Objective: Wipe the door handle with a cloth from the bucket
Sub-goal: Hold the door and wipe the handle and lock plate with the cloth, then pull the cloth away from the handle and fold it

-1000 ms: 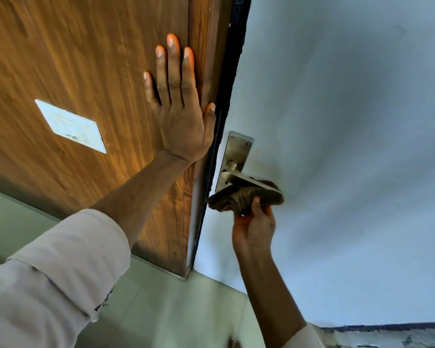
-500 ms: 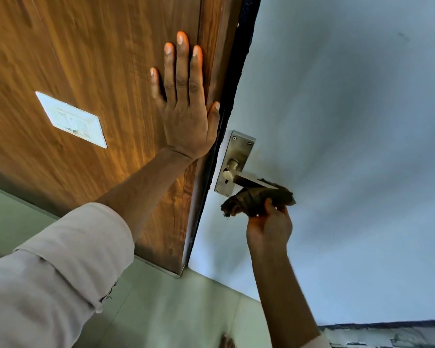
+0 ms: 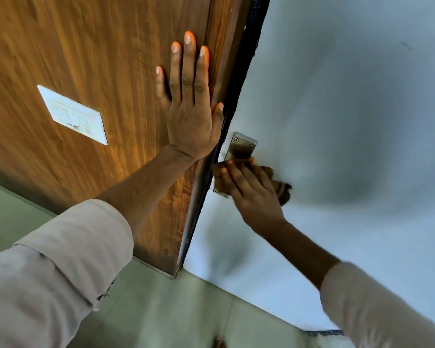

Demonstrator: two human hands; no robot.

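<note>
The metal door handle plate [image 3: 242, 144] is fixed on the pale grey door [image 3: 349, 109], close to its dark edge. My right hand [image 3: 251, 194] presses a brown cloth [image 3: 281, 188] flat over the lower plate and the lever, which is hidden under hand and cloth. My left hand [image 3: 190, 106] lies flat with fingers spread on the wooden panel [image 3: 98, 59] just left of the door edge, holding nothing. The bucket is not in view.
A white switch plate [image 3: 73, 115] sits on the wooden panel to the left. Pale green floor tiles [image 3: 161, 310] run below. The door's black edge strip [image 3: 241, 71] separates panel and door.
My right hand has moved from under the lever up and left, now covering lever and lower plate with the cloth. My left hand stays flat on the wood.
</note>
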